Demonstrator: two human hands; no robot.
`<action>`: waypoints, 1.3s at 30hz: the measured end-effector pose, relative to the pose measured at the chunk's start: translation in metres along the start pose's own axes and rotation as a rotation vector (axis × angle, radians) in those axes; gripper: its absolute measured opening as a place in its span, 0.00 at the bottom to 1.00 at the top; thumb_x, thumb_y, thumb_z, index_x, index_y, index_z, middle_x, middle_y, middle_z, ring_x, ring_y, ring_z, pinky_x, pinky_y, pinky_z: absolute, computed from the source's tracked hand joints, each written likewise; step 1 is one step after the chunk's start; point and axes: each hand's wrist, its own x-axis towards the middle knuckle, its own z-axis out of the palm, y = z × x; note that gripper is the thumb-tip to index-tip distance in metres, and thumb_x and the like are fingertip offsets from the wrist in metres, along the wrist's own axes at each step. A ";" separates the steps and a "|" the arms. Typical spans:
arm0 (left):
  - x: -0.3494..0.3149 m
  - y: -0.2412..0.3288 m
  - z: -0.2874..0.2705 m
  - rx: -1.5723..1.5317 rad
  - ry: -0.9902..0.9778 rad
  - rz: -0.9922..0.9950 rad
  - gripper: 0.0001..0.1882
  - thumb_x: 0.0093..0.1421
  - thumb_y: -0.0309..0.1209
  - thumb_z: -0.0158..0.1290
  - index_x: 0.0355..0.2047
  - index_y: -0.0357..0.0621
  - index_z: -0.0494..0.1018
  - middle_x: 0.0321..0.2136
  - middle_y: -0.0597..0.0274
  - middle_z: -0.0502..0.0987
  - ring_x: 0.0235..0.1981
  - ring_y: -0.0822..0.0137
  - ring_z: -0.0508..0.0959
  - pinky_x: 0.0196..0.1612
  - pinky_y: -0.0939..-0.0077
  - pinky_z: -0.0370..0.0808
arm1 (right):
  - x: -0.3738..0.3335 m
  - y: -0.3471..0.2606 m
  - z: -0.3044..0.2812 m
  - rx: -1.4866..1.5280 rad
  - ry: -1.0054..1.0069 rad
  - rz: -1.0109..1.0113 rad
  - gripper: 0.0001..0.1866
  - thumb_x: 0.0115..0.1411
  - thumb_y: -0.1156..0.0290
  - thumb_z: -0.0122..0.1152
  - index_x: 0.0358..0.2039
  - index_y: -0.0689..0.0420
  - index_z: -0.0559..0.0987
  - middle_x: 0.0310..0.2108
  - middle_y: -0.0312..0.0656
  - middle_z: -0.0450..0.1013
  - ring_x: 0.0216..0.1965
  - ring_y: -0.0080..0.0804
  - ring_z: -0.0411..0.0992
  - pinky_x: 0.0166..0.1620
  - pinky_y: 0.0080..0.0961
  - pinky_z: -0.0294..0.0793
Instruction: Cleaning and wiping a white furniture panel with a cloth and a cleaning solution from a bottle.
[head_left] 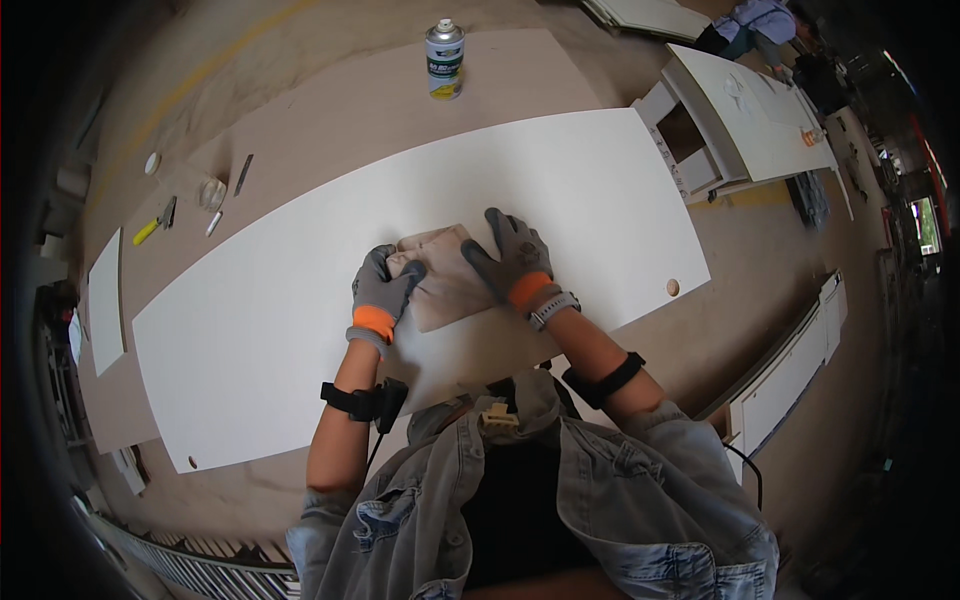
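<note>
A brownish folded cloth [447,290] lies over the middle of a long white panel [270,330]. My left hand [388,278], in a grey glove with an orange cuff, is closed on the cloth's left edge, thumb on top. At the cloth's right edge is my right hand [515,255], gloved the same way. Its thumb and fingers are spread apart, the thumb close to the cloth; whether it touches I cannot tell. Round holes show near two of the panel's corners, one a hole [672,287] at the right.
Beyond the panel, on brown board, stands a spray can [445,62]. To the left lie a yellow-handled tool [152,226], a clear jar [211,194] and a thin dark strip [243,174]. A white cabinet [745,120] stands far right, with another person [755,28] behind it.
</note>
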 end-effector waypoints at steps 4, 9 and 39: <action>0.021 -0.026 -0.005 -0.094 -0.116 0.027 0.13 0.53 0.31 0.59 0.37 0.37 0.74 0.28 0.61 0.78 0.27 0.72 0.74 0.36 0.79 0.73 | 0.026 -0.016 0.009 -0.293 -0.141 -0.124 0.27 0.54 0.47 0.55 0.52 0.45 0.71 0.50 0.46 0.68 0.51 0.48 0.66 0.54 0.37 0.65; 0.029 -0.033 0.005 -0.077 -0.044 0.068 0.11 0.55 0.32 0.57 0.35 0.38 0.75 0.27 0.60 0.78 0.28 0.71 0.73 0.37 0.77 0.72 | 0.039 0.008 0.020 -0.178 -0.179 -0.045 0.20 0.53 0.50 0.56 0.44 0.43 0.76 0.52 0.41 0.67 0.55 0.41 0.64 0.57 0.38 0.62; 0.044 -0.009 0.011 0.266 -0.089 0.053 0.35 0.57 0.47 0.56 0.56 0.35 0.62 0.49 0.44 0.73 0.49 0.52 0.74 0.52 0.67 0.70 | -0.051 -0.016 -0.007 -0.217 0.040 -0.568 0.42 0.51 0.41 0.54 0.58 0.60 0.64 0.60 0.52 0.59 0.64 0.49 0.53 0.65 0.48 0.48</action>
